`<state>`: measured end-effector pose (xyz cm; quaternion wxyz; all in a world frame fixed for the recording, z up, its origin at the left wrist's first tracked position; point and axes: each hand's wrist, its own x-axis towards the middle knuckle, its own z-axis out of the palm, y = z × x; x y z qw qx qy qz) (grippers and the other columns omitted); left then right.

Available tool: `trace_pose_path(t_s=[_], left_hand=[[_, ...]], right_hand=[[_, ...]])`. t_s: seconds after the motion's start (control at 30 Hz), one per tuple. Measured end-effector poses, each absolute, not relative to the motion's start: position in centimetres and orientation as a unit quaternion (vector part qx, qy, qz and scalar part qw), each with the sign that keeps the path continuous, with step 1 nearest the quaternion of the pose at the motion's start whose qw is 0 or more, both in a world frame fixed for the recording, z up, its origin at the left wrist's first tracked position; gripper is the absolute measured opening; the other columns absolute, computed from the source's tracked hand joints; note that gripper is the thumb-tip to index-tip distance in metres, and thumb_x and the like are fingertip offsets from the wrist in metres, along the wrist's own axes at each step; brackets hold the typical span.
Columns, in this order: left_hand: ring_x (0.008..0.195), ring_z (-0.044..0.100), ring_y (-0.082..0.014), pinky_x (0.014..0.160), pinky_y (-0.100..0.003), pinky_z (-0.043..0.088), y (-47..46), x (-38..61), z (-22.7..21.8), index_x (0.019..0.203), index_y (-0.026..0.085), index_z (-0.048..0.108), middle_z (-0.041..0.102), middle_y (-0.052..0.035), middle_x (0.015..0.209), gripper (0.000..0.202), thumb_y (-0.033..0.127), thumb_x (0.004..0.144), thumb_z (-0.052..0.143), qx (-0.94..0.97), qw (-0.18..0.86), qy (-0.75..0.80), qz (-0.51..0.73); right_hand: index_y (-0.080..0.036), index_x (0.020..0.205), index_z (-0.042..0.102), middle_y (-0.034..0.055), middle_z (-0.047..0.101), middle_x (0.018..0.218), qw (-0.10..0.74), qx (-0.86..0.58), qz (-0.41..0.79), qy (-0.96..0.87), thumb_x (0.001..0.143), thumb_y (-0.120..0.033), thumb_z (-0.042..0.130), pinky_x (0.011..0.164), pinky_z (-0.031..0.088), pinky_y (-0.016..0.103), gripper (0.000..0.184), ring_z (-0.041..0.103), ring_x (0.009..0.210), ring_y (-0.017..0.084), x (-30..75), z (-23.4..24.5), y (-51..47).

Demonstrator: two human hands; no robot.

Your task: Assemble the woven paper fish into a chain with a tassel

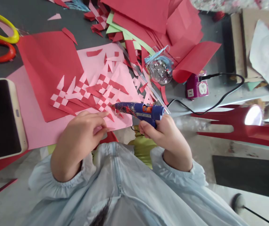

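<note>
In my right hand (158, 130) is a blue glue gun (139, 110), its nozzle pointing left and resting close to a woven red-and-pink paper fish (103, 102). My left hand (82, 128) lies at the lower edge of that paper, fingers stretched out against it and the thumb a little apart. Two similar woven pieces, one at the left (60, 99) and one in the middle (81, 89), lie beside it. Beneath them are a red sheet (52, 56) and a pink sheet (40, 135). What is under my left fingertips is hidden.
A phone (1, 119) lies at the left, with yellow-and-red-handled scissors (12, 34) above. Red sheets (144, 18) pile at the back, near a clear round container of beads (160, 70). A purple power socket (197, 86) carries a black cable (219, 102). Cardboard (240, 47) stands right.
</note>
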<state>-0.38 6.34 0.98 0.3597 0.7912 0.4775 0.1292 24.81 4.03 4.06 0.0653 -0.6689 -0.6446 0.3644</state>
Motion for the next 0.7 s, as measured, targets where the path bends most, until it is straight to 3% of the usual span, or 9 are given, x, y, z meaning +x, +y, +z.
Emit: trace_pose_path(t_s=[0.7], left_hand=[[0.106, 0.07, -0.0276, 0.086, -0.042, 0.056, 6.2, -0.35, 0.9, 0.075, 0.025, 0.07, 0.074, -0.0004, 0.126, 0.015, 0.027, 0.089, 0.065, 0.779, 0.363, 0.495, 0.126]], right_hand=[[-0.02, 0.058, 0.052, 0.0001, 0.049, 0.049, 0.064, -0.679, 0.357, -0.638, 0.087, -0.042, 0.054, 0.049, 0.033, 0.027, 0.036, 0.045, 0.047, 0.011, 25.09, 4.06, 3.62]])
